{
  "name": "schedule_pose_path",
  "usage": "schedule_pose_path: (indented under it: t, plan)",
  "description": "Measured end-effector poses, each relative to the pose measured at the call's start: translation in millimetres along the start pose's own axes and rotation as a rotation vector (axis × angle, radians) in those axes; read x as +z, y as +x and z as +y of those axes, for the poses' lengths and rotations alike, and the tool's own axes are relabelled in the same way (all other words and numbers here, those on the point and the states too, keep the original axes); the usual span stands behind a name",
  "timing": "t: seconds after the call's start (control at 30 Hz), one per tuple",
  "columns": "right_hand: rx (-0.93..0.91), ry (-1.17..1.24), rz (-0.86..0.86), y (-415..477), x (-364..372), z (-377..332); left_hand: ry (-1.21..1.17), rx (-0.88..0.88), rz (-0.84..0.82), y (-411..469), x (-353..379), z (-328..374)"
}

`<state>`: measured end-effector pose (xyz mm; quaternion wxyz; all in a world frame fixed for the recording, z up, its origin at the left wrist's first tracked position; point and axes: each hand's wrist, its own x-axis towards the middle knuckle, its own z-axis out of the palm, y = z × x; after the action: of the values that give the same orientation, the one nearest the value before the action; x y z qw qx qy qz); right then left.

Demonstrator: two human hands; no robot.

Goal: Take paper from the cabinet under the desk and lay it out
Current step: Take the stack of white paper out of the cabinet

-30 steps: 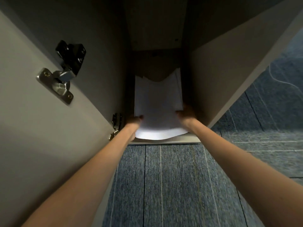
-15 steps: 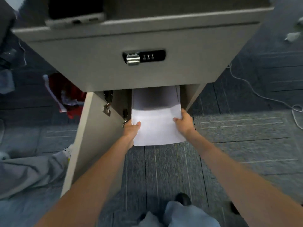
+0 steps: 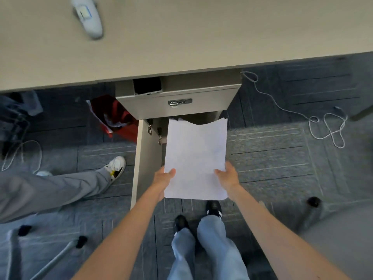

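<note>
A white sheaf of paper hangs in the air in front of the open cabinet under the desk. My left hand grips its lower left edge and my right hand grips its lower right edge, thumbs on top. The far edge of the paper sags in the middle, just outside the cabinet's dark opening. The cabinet door stands swung open to the left of the paper.
A white device lies on the desk top. Another person's leg and shoe reach in from the left. A red bag sits beside the cabinet. White cable loops on the carpet at right. My feet stand below.
The view has risen from inside the cabinet to above the desk. Both hands have drawn the paper out of the cabinet and toward me, lifting it clear of the shelf.
</note>
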<state>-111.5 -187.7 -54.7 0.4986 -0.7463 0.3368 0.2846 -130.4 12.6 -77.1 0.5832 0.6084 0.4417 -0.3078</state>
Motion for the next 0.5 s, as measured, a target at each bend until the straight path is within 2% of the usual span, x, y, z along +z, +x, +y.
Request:
schedule_pose_path:
  t: [0.33,0.5]
  plan:
    - [-0.008,0.182,0.047,-131,-60,6,-0.096,-0.008,-0.196,-128,-9,2]
    - [-0.074,0.287,0.073,-174,-88,-8,-0.074,0.069,-0.281,-170,-9,25]
